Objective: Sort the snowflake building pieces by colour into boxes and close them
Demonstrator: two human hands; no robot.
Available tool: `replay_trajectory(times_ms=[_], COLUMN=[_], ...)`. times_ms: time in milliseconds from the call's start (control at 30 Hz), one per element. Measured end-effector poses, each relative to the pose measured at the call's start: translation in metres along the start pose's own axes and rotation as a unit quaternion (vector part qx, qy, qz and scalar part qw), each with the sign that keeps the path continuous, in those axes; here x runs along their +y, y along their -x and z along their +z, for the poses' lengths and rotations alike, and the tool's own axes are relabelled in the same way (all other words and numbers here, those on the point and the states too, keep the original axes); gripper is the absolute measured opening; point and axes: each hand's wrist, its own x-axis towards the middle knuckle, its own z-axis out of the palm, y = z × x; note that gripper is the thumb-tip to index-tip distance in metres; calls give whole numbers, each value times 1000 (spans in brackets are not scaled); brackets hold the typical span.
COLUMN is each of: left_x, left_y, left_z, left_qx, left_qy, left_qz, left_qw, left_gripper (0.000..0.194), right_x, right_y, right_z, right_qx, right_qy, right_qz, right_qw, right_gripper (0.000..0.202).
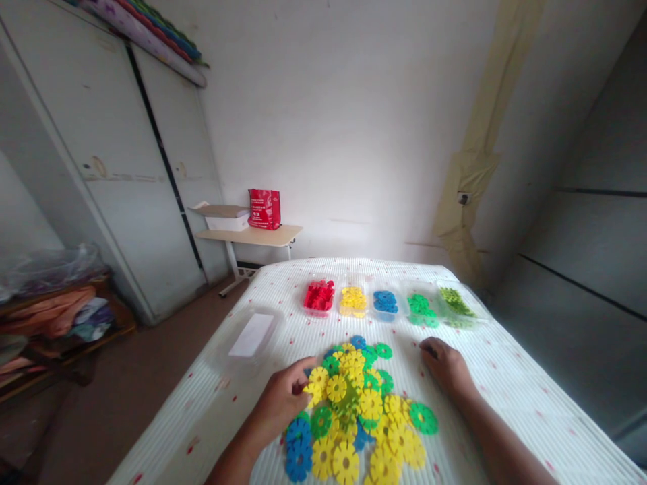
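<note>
A loose pile of flower-shaped plastic discs, mostly yellow with some green and blue, lies before me on the table. Several spiky light-green pieces sit in its middle. At the pile's left edge is my left hand, its thumb and forefinger apart and curved beside the yellow discs. A small blue bit shows near those fingertips; whether it is touched is unclear. My right hand rests on the tablecloth to the right of the pile, fingers curled in. Something dark shows under its fingertips, too small to name.
Clear tubs stand in a row behind the pile: red pieces, yellow pieces, blue pieces, green pieces and light-green pieces. A clear plastic lid with a white label lies at left. A side table holds a red bag.
</note>
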Motion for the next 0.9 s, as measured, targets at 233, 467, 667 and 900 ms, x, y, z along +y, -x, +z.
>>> replay_trajectory(times_ms=[233, 467, 667, 900], left_x=[-1, 13, 12, 21], left_y=[-3, 2, 2, 5], left_z=[7, 9, 8, 5], left_qx=[0, 7, 6, 85], left_qy=[-46, -152, -184, -196], left_qz=[-29, -14, -17, 56], left_qw=[999, 988, 983, 975], left_gripper=[62, 51, 44, 16], right_x=[-2, 0, -2, -2], right_y=[0, 0, 0, 0], right_z=[-1, 1, 0, -1], right_qx=[-10, -15, -16, -23], right_qy=[14, 22, 17, 19], right_qz=[5, 1, 7, 0], right_qw=[1000, 1000, 1000, 1000], right_gripper=[18, 19, 16, 16])
